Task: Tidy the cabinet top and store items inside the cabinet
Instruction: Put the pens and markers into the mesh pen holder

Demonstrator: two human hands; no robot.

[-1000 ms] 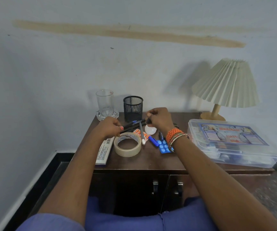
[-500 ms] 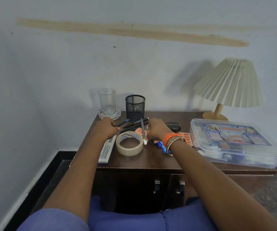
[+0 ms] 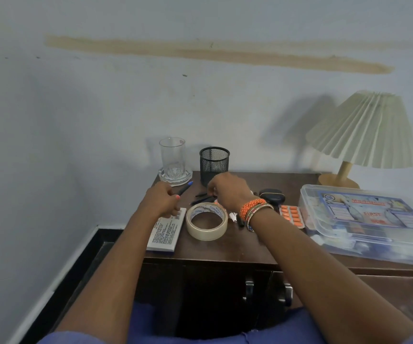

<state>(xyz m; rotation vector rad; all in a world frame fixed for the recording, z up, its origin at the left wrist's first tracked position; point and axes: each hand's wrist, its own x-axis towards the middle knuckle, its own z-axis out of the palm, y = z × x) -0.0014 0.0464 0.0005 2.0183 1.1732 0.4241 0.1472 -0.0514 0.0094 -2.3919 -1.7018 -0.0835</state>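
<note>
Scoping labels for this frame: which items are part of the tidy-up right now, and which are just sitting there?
In play:
left hand holding a blue-tipped pen
right hand over the black pens
mesh pen cup, the likely pen target

Lying about for now:
tape roll
white box
glass
orange blister pack
first-aid box
lamp

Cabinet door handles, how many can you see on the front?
2. The left handle and the right handle sit side by side where the doors meet on the cabinet front. The right arm covers part of it, so more may be hidden.
</note>
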